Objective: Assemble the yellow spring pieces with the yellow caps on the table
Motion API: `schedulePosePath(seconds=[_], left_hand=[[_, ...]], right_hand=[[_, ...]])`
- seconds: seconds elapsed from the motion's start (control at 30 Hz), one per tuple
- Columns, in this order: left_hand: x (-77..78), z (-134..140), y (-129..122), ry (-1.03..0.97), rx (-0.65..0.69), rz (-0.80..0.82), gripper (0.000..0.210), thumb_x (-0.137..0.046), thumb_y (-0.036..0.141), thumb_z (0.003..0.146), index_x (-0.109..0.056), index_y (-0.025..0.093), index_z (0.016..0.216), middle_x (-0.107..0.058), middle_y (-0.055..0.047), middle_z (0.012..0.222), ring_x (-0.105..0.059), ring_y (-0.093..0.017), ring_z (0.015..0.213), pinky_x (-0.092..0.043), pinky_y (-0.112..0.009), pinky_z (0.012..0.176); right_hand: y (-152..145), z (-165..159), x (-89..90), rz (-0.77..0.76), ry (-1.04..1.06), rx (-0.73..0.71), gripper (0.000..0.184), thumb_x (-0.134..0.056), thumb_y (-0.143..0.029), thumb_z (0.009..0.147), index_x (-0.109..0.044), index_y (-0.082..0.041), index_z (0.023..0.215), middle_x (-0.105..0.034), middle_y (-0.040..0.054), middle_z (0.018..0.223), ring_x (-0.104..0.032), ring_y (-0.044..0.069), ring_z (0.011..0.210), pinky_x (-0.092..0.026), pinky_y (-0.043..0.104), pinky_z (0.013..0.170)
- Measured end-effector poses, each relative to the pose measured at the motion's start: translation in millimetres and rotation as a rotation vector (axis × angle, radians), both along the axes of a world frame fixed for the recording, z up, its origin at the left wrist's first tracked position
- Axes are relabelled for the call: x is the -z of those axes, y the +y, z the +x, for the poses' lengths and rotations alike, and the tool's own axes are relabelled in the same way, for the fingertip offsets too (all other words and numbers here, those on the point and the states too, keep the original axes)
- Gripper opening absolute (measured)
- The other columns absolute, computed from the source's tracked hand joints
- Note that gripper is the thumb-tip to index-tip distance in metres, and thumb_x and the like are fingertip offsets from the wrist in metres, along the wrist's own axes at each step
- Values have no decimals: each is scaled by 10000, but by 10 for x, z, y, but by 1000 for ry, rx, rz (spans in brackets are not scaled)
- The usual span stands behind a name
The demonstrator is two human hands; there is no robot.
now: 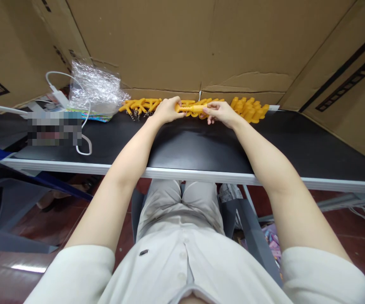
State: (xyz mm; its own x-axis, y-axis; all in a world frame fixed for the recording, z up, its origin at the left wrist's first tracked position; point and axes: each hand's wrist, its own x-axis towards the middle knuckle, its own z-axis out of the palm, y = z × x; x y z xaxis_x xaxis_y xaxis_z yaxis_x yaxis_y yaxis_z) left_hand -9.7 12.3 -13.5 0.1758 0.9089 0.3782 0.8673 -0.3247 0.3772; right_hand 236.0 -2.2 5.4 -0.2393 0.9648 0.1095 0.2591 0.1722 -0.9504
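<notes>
My left hand (169,109) pinches the left end of a yellow plastic piece with a narrow, ridged stem (183,109). At the other end, my right hand (222,113) grips a yellow ribbed tube (197,109) between thumb and fingers. Stem and tube lie in one line and look joined; whether they are fastened I cannot tell. Just behind my hands lies a row of yellow plastic parts (188,102), partly covered by them. Left of my left hand are yellow branched pieces (141,104) with small metal chains (134,115). Several yellow tubes (249,109) stand close together beyond my right hand.
Clear plastic wrapping (93,88) lies on colourful flat packs at the back left. A white cable (89,147) runs around a blurred-out item. Cardboard walls (182,46) enclose the black table (198,150), whose metal front edge (201,175) is close to my body.
</notes>
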Motion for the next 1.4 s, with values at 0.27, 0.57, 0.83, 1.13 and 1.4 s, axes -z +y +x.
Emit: schedulePosePath(seconds=[0.27,0.57,0.83,1.13,1.4], left_hand=[[-1,15,-13,-10,19,14,429,-854,325,853,-713,266,1254,-760,-70,1123,-668,-375,1234,-485,-494,1178],[-15,70,-66,35,-21,-4,400,-840,340,891,-714,240,1257,-774,-99,1132,-703,-384,1209,-487,-498,1174],[32,27,4,7,18,-6,417,-834,338,874,-707,262,1264,-771,-82,1125,-700,-373,1206,-503,-498,1163],[25,58,-17,62,-14,15,421,-817,362,910,-698,252,1299,-780,-81,1153,-709,-353,1191,-525,-457,1126],[-41,122,-123,106,-61,24,435,-788,351,938,-701,237,1349,-787,-107,1187,-710,-373,1220,-530,-445,1102]], right_hand=[[112,-45,122,-97,32,4,553,-822,-687,985,-646,-182,843,-670,20,603,-501,76,358,-350,174,356],[110,-145,89,-265,42,89,553,-640,-718,1071,-611,-210,856,-552,9,499,-344,76,314,-235,181,277],[141,-140,64,-392,49,99,534,-613,-722,1062,-603,-223,873,-473,-28,480,-221,60,320,-209,173,278],[87,-158,-19,-447,50,146,497,-565,-647,1106,-578,-217,857,-458,-29,477,-237,64,340,-210,167,331],[54,-157,-20,-445,83,150,487,-589,-663,1088,-607,-223,881,-455,-38,480,-223,76,355,-230,194,363]])
